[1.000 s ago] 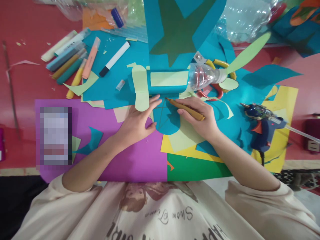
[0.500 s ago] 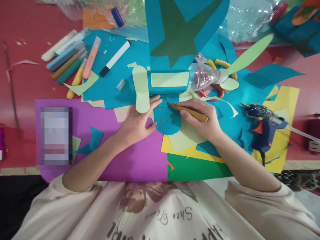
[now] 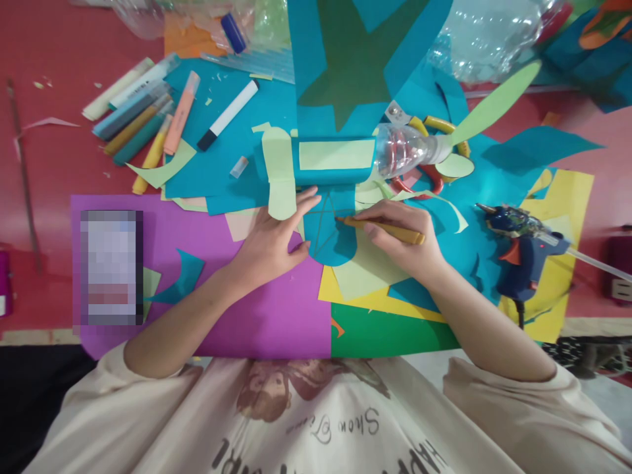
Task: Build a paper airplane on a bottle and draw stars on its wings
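Note:
My right hand (image 3: 405,237) grips a brown marker (image 3: 395,230), its tip at the rounded blue paper wing (image 3: 340,247). Thin lines of a star outline show on that wing. Fingers spread, my left hand (image 3: 276,237) lies at the wing's left edge, under a pale green paper propeller (image 3: 280,174). Above the hands lies a plastic bottle (image 3: 405,148) wrapped in blue paper, with a pale green strip (image 3: 336,156) on its side. The opposite blue wing (image 3: 419,39) carries a filled dark star (image 3: 350,66).
Several markers (image 3: 138,112) lie at the upper left, with a phone (image 3: 111,263) at the left. A blue glue gun (image 3: 526,257) rests at the right. Scissors (image 3: 434,181) lie partly behind the bottle. Purple paper (image 3: 276,322) and green paper (image 3: 390,332) cover the near edge.
My right hand has moved slightly right and down with the marker, and the star outline has another line. My left hand stays in place.

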The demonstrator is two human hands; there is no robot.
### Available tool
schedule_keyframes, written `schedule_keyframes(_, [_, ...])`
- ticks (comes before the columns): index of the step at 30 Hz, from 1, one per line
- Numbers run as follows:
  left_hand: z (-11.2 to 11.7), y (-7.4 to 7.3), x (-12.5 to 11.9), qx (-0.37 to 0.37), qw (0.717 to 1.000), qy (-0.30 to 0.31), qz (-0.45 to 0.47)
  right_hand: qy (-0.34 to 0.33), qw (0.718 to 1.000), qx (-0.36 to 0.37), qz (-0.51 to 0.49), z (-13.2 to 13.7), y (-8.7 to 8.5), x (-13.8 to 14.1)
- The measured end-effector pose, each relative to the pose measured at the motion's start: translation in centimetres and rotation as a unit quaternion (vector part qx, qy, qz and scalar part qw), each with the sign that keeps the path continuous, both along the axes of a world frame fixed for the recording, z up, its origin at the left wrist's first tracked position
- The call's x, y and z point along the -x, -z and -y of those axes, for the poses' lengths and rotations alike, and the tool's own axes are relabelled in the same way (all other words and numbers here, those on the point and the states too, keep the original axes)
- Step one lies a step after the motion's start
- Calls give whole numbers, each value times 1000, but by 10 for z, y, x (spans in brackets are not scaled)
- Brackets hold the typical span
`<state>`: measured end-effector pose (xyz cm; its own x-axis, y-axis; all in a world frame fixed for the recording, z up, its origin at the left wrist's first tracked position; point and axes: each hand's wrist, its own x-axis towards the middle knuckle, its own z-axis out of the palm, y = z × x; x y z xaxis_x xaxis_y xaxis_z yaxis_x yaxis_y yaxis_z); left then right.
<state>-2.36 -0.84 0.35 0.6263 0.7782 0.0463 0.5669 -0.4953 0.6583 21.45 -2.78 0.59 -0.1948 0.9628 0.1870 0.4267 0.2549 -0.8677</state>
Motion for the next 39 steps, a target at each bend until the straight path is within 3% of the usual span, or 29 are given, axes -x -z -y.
schedule_keyframes(39, [-2, -3, -1, 19, 1000, 0, -22, -13, 996, 86, -1, 5, -16, -2])
